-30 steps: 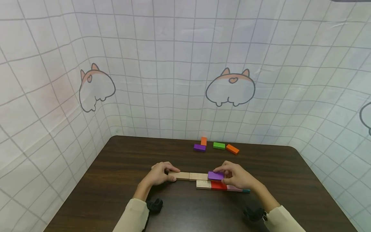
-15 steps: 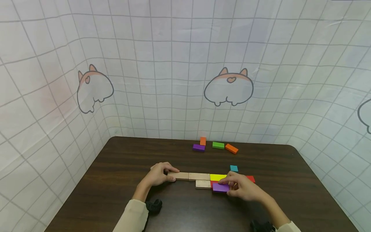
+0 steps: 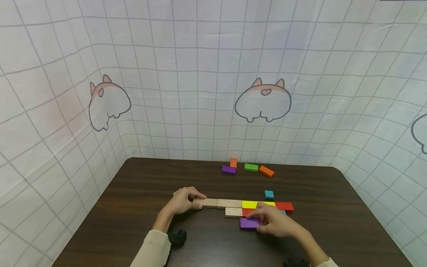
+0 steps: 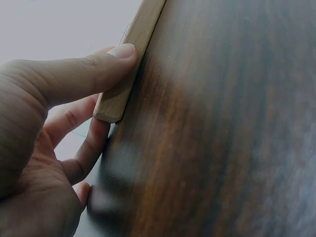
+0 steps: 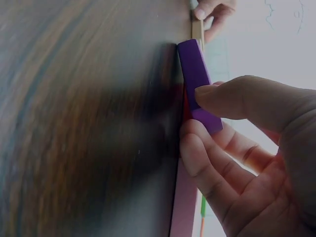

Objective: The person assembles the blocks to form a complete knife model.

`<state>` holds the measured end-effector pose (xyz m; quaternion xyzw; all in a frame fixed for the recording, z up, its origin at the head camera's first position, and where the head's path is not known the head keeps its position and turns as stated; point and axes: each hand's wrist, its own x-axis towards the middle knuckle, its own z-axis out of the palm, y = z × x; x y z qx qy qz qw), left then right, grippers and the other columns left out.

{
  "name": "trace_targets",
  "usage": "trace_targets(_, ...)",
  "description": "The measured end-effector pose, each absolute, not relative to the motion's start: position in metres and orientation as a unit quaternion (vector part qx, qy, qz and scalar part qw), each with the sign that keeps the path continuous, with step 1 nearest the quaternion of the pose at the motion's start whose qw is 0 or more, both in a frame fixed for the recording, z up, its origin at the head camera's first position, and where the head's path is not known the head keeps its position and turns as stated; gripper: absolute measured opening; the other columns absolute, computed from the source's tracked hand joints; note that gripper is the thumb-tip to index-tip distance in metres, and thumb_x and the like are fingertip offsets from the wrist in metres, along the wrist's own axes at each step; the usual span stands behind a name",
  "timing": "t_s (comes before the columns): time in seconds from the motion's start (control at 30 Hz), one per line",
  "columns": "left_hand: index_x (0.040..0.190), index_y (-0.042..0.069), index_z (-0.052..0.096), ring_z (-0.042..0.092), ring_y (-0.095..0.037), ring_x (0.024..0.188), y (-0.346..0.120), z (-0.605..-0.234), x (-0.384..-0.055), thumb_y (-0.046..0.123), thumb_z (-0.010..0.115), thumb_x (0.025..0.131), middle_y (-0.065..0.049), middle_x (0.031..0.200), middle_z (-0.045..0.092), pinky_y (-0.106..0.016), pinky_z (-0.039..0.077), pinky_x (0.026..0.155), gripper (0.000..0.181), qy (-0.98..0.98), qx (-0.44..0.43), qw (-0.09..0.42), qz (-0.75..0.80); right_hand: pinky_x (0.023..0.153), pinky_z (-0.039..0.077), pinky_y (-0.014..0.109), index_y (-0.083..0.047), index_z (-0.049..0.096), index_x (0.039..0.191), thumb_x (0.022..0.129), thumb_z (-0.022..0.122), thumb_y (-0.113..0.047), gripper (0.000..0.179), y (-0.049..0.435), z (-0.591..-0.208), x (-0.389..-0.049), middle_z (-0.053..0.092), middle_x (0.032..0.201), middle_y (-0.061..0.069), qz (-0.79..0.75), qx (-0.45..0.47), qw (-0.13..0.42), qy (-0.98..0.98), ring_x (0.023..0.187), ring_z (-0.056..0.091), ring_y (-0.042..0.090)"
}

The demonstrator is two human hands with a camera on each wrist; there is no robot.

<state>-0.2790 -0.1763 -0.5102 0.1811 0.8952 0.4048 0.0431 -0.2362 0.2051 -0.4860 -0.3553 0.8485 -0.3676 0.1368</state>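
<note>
My left hand (image 3: 183, 200) pinches the left end of a plain wooden block (image 3: 207, 203), thumb on its near face in the left wrist view. To its right the row goes on with another plain block (image 3: 229, 203), a yellow strip (image 3: 251, 204) and a red block (image 3: 284, 206). A shorter row lies along its near side: a pale block (image 3: 233, 212), a red block (image 3: 247, 212) and a pink block (image 5: 183, 202), partly behind my right hand (image 3: 275, 221). That hand grips a purple block (image 3: 249, 223) between thumb and fingers, on the near side of the short row.
A small teal block (image 3: 269, 194) lies just behind the long row. Farther back lie a purple block (image 3: 228, 170), a green block (image 3: 251, 167) and two orange blocks (image 3: 267, 171). A white gridded curtain (image 3: 186, 111) hangs behind the dark table (image 3: 150, 174).
My right hand has brought the purple block from the long row toward me, past the short row. This uncovers the yellow strip, the red block and the small teal block. My left hand keeps its place.
</note>
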Motion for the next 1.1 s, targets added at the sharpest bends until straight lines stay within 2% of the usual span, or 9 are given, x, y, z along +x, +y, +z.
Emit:
trace_targets(0.27, 0.107, 0.026, 0.082, 0.046, -0.015, 0.079, -0.176, -0.509, -0.278, 0.018, 0.085, 0.082, 0.010, 0.093, 0.068, -0.065, 0.015, 0.107, 0.027, 0.893, 0.179, 0.045, 0.410, 0.070, 0.051, 0.021, -0.020, 0.074, 0.116, 0.087, 0.078, -0.008, 0.032, 0.191, -0.484, -0.239, 0.055, 0.097, 0.001, -0.344, -0.346, 0.144, 0.861, 0.080, 0.056, 0.008)
trace_targets(0.57, 0.108, 0.025, 0.081, 0.047, -0.016, 0.080, -0.176, -0.508, -0.277, 0.017, 0.085, 0.083, 0.008, 0.095, 0.068, -0.065, 0.014, 0.108, 0.027, 0.891, 0.179, 0.049, 0.414, 0.070, 0.052, 0.021, -0.015, 0.073, 0.118, 0.087, 0.080, -0.011, 0.032, 0.176, -0.480, -0.238, 0.057, 0.098, -0.001, -0.333, -0.343, 0.139, 0.868, 0.079, 0.059, 0.006)
trace_targets(0.8, 0.108, 0.024, 0.082, 0.052, -0.019, 0.085, -0.176, -0.510, -0.279, 0.017, 0.086, 0.082, 0.009, 0.098, 0.070, -0.070, 0.013, 0.110, 0.028, 0.894, 0.181, 0.040, 0.408, 0.069, 0.051, 0.021, -0.015, 0.073, 0.116, 0.087, 0.080, -0.012, 0.030, 0.168, -0.479, -0.239, 0.058, 0.096, -0.001, -0.311, -0.349, 0.123, 0.875, 0.076, 0.057, 0.002)
trace_targets(1.0, 0.108, 0.024, 0.082, 0.051, -0.019, 0.086, -0.177, -0.510, -0.279, 0.017, 0.085, 0.082, 0.009, 0.098, 0.070, -0.069, 0.014, 0.109, 0.027, 0.894, 0.182, 0.041, 0.407, 0.070, 0.050, 0.021, -0.016, 0.075, 0.112, 0.088, 0.080, -0.015, 0.024, 0.166, -0.481, -0.241, 0.059, 0.096, -0.003, -0.298, -0.343, 0.109, 0.884, 0.075, 0.055, 0.000)
trace_targets(1.1, 0.108, 0.025, 0.081, 0.051, -0.018, 0.085, -0.177, -0.510, -0.279, 0.017, 0.085, 0.082, 0.009, 0.097, 0.070, -0.066, 0.015, 0.108, 0.028, 0.894, 0.182, 0.041, 0.408, 0.068, 0.049, 0.022, -0.016, 0.074, 0.110, 0.088, 0.080, -0.015, 0.023, 0.166, -0.481, -0.241, 0.059, 0.091, -0.006, -0.293, -0.338, 0.109, 0.888, 0.074, 0.054, 0.001)
